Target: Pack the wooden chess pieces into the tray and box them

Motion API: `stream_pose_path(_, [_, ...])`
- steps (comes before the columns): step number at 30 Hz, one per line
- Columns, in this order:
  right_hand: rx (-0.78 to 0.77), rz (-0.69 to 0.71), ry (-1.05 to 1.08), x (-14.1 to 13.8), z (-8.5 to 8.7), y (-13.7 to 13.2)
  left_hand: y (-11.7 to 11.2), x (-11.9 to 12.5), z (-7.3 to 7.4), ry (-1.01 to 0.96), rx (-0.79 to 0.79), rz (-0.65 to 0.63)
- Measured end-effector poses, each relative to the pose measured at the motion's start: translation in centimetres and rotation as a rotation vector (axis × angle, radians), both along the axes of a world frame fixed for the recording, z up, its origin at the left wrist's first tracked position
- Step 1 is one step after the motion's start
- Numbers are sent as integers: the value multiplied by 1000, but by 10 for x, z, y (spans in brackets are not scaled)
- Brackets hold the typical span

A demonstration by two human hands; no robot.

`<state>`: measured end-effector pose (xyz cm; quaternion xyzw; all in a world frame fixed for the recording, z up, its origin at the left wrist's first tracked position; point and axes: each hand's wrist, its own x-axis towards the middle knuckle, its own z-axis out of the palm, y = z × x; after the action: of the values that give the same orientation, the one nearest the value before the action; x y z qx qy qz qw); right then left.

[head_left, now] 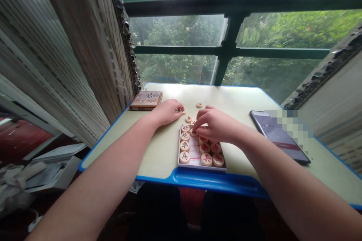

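Note:
My right hand (214,123) is over an open box (203,167) of round wooden Chinese chess pieces. Its thumb and fingertips pinch a black-marked Chinese chess piece (193,132) at the box's upper end. In the left column lie black pieces, among them a horse piece (184,157); on the right are red ones, among them a soldier piece (206,159). Beyond the box, my left hand (169,112) rests low on the table, its fingers closed on another Chinese chess piece (182,112). Loose nearby are one piece (189,119) and, farther off, another (199,105).
A pale table (158,150) with a blue rim carries everything. At its far left lies the printed box lid (146,99); a phone or tablet (279,135) lies to the right. Curtains hang on both sides, and a window with a green frame stands behind.

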<state>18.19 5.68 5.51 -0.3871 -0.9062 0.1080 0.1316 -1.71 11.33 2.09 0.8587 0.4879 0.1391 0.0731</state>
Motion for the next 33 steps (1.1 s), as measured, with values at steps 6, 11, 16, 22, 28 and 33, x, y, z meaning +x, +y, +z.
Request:
stream_pose_path(6, [25, -57, 31, 2, 2, 2, -2, 1, 2, -70, -1, 29])
stream_pose_path(11, [143, -203, 91, 8, 2, 10, -15, 6, 16, -278, -80, -7])
stream_pose_path(16, [-61, -290, 219, 6, 2, 10, -27, 11, 27, -385, -89, -75])
stream_pose_path(22, [-247, -337, 451, 1, -3, 11, -31, 16, 25, -388, -57, -77])
stream_pose_path(28, [-421, -385, 552, 3, -2, 13, -32, 17, 25, -397, -84, -126])
stream_pose_path(33, [-545, -448, 564, 5, 6, 9, -36, 18, 29, -393, -76, -165])
